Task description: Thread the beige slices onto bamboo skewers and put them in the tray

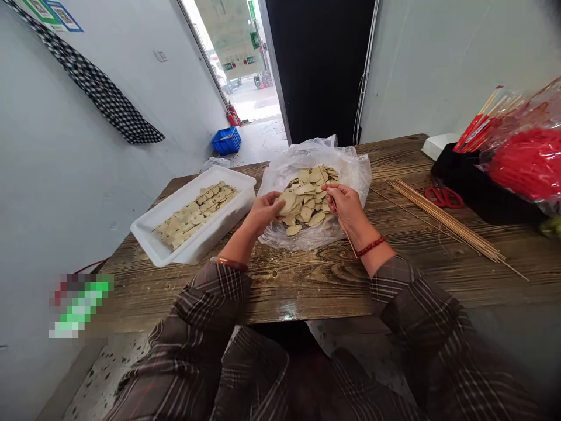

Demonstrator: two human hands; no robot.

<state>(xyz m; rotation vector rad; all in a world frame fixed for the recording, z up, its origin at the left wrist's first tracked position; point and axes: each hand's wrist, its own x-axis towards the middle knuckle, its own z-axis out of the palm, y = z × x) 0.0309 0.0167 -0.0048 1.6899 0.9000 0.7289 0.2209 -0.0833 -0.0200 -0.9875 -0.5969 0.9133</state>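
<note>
A clear plastic bag [274,172] lies spread on the wooden table, with a heap of thin pale slices [309,190] on it. At the heap's left side my left hand [265,209] is closed on several of these slices [288,202], thumb on top. Above the heap's right side, my right hand [344,204] pinches a thin wooden skewer [349,238]; its upper end points over the slices and its lower end runs down beside my wrist. To the left stands a white plastic tub [205,245] holding rows of slices threaded on skewers [197,213].
A bundle of bare skewers [447,219] lies right of the bag on the wooden table [302,286]. Red-handled scissors [443,196] rest beside a black container [477,199] with red-wrapped chopsticks [475,126] and a red plastic-wrapped pack [528,164]. On the floor stands a blue crate [227,142].
</note>
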